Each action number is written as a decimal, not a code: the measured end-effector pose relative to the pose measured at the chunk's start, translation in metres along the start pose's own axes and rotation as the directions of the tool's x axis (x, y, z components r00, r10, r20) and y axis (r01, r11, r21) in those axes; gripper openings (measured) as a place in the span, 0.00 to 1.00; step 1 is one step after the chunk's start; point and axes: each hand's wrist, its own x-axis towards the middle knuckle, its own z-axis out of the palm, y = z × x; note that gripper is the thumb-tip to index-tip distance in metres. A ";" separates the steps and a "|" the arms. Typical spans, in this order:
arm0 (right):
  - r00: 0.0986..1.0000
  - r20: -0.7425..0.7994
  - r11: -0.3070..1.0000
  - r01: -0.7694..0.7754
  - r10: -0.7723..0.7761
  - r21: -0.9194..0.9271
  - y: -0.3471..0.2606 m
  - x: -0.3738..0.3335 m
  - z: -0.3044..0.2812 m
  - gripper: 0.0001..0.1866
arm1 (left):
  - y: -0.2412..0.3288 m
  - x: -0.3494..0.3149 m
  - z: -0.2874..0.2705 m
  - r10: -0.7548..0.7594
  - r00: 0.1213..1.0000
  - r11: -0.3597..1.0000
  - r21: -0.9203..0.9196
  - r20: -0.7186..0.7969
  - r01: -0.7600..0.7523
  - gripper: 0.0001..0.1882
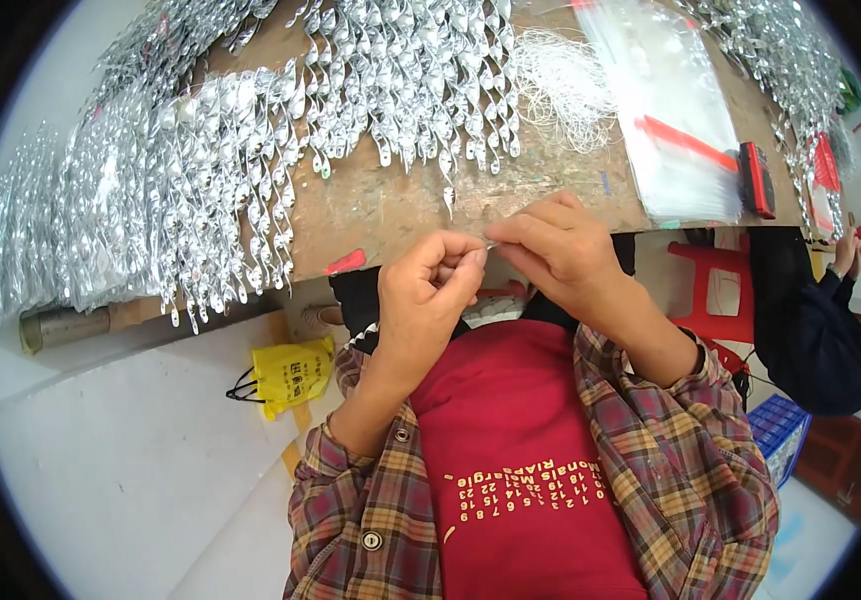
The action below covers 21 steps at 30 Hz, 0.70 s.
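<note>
Both my hands meet in front of my chest, just off the table's front edge. My left hand (432,285) is closed in a pinch, thumb against the bent index finger. Facing it, my right hand (562,252) pinches too, its fingertips almost touching the left ones. Between them shows a bit of thin pale thread (490,246); most of it is hidden by the fingers. Beyond the hands, silver twisted foil strips (405,85) lie in rows, their ends toward me. One strip's tip (448,200) reaches farther toward my hands. A tangle of white string loops (562,88) lies right of the strips.
Clear plastic bags (665,110) with a red band lie on the brown table (550,180), beside a red-and-black box (756,180). More foil strips (200,200) hang over the edge at left. A yellow bag (293,375), red stool (715,290) and another person (815,340) are beyond the table edge.
</note>
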 end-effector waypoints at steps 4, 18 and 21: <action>0.997 -0.059 0.987 -0.043 0.053 0.156 0.004 -0.003 0.008 0.08 | -0.002 -0.003 0.000 0.008 1.000 0.994 -0.113 0.014 -0.007 0.07; 0.791 0.422 0.138 -0.525 0.442 0.840 0.000 -0.005 0.009 0.05 | -0.013 -0.001 0.001 -0.056 0.998 0.900 -0.433 -0.006 0.048 0.08; 0.790 0.419 0.153 -0.529 0.447 0.835 -0.002 -0.005 0.008 0.05 | -0.011 -0.001 0.002 -0.063 0.998 0.898 -0.437 -0.006 0.054 0.08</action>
